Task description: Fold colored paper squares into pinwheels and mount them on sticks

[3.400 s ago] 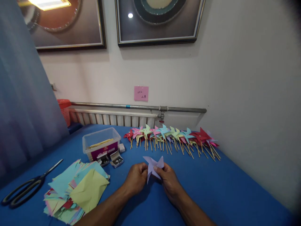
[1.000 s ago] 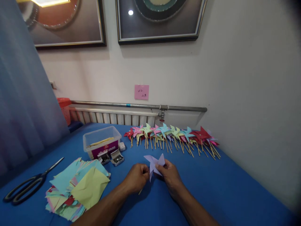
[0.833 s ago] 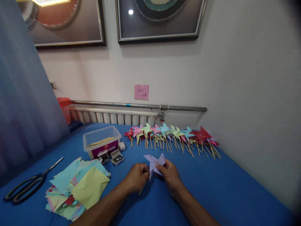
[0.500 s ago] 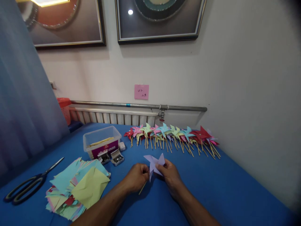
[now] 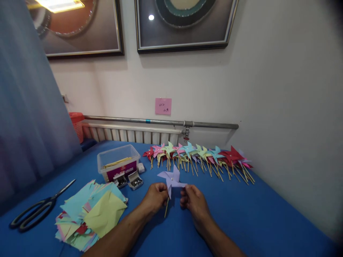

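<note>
Head camera, low centre of the frame: the left hand [image 5: 157, 197] is pinched shut on the thin stick [image 5: 166, 207] of a lilac pinwheel [image 5: 171, 179], and the right hand [image 5: 194, 202] sits just beside it, fingers curled at the wheel's lower edge. Left of them, two small open boxes [image 5: 128, 180] hold metal pins, and a clear tub [image 5: 118, 166] with a purple label, writing too small to read, holds sticks. Behind, a row of finished pinwheels [image 5: 199, 159] lies on the blue table [image 5: 254, 217]. Lower left: paper squares [image 5: 91, 214] and scissors [image 5: 37, 210]. A pink note [image 5: 163, 106] on the wall carries illegible handwriting.
</note>
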Available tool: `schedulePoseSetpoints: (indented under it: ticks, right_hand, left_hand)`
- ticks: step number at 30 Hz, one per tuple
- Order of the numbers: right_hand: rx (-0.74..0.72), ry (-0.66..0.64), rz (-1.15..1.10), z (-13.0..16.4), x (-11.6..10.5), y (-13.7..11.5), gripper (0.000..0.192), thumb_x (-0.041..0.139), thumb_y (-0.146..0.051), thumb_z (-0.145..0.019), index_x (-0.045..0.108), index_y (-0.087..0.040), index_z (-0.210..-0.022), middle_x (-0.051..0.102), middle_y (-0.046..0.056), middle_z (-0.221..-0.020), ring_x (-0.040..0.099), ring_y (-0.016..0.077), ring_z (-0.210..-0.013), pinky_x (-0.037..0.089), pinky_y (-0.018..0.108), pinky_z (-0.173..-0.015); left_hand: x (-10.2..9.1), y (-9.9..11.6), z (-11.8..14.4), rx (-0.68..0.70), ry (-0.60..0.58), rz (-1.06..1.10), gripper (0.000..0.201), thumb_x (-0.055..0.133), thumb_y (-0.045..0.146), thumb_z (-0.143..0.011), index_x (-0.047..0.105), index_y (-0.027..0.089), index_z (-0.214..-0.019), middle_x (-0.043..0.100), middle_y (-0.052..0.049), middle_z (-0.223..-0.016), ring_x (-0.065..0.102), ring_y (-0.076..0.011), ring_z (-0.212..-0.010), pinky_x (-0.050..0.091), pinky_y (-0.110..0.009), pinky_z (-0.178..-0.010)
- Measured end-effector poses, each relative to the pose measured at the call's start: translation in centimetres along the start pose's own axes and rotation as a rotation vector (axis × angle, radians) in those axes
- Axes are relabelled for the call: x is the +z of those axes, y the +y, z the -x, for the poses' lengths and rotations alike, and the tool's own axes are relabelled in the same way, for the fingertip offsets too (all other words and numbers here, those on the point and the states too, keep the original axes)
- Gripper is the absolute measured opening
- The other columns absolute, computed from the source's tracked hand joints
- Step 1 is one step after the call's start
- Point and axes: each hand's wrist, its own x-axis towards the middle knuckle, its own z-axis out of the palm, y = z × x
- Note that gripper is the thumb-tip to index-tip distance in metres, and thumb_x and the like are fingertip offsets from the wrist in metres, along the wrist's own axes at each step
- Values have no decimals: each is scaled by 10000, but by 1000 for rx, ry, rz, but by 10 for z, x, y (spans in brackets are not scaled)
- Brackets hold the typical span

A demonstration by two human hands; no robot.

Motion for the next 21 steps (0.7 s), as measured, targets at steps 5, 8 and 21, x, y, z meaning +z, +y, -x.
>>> schedulePoseSetpoints:
  ticks: [5,8,21]
  right_hand:
    - [-11,-210,351,16,6,0,313,472,-511,-875,532,-217,-781,454,-85,-437,396,102,-356,312,212,-382]
    - [-17,-295,407,27,11,-3,218,489,-422,-865,534,-216,-812,493,-78,-525,390,90,-388,296,211,-411]
    - [-148,-363,622,43,17,-14,120,495,-225,-850,544,-191,-746,509,-47,-554,443,112,-521,312,224,-518]
  left_hand:
    - [-3,-1,-4,37,37,96,106,580,266,-573,515,189,-605,483,49,-437,446,-94,-388,321,-210,-405]
    - [-3,2,-4,48,32,130,118,588,271,-562,527,183,-610,493,45,-438,451,-96,-389,327,-210,-399]
    - [0,7,3,42,-68,236,96,591,248,-575,557,170,-619,546,14,-462,453,-89,-396,329,-214,-431]
